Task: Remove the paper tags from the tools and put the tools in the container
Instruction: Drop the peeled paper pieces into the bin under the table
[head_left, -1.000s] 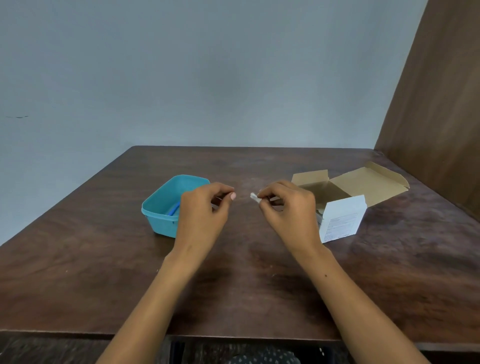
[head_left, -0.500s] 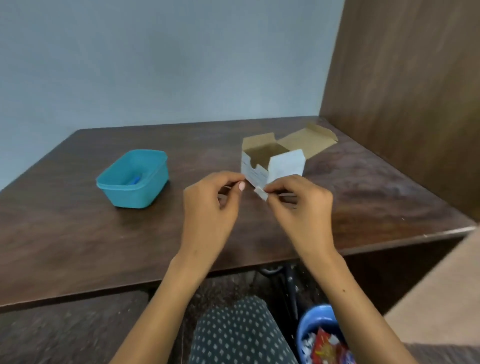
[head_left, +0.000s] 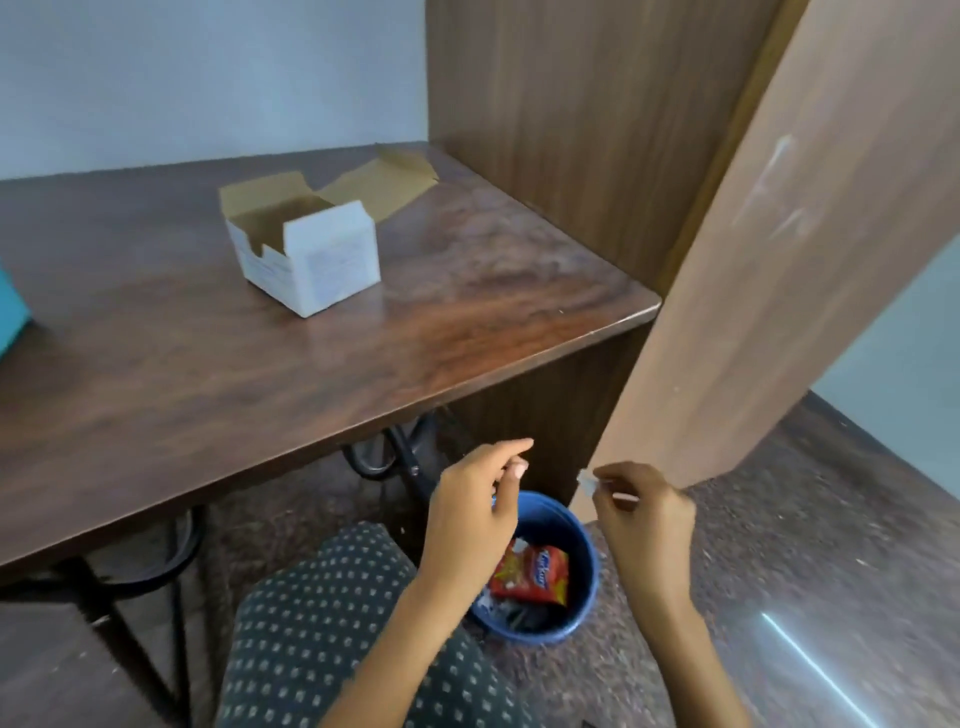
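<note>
My right hand (head_left: 641, 512) pinches a small white paper tag (head_left: 586, 479) between thumb and forefinger, held above the right rim of a blue waste bin (head_left: 584, 540) on the floor. My left hand (head_left: 475, 501) hovers over the bin's left side, below the table edge. Its fingers are curled in a pinch, and the small tool it holds is hidden inside them. Only a sliver of the teal container (head_left: 11, 312) shows at the far left edge, on the table.
An open white cardboard box (head_left: 309, 257) stands on the dark wooden table (head_left: 467, 322). The bin holds a red snack wrapper (head_left: 535, 574) and scraps. A wooden partition (head_left: 753, 270) rises on the right. My lap in dotted fabric (head_left: 322, 623) is at the bottom, with black metal legs under the table.
My view swung right and down from the tabletop to the floor bin. Both hands moved off the table and down over the bin, and they are farther apart, the right one carrying the tag.
</note>
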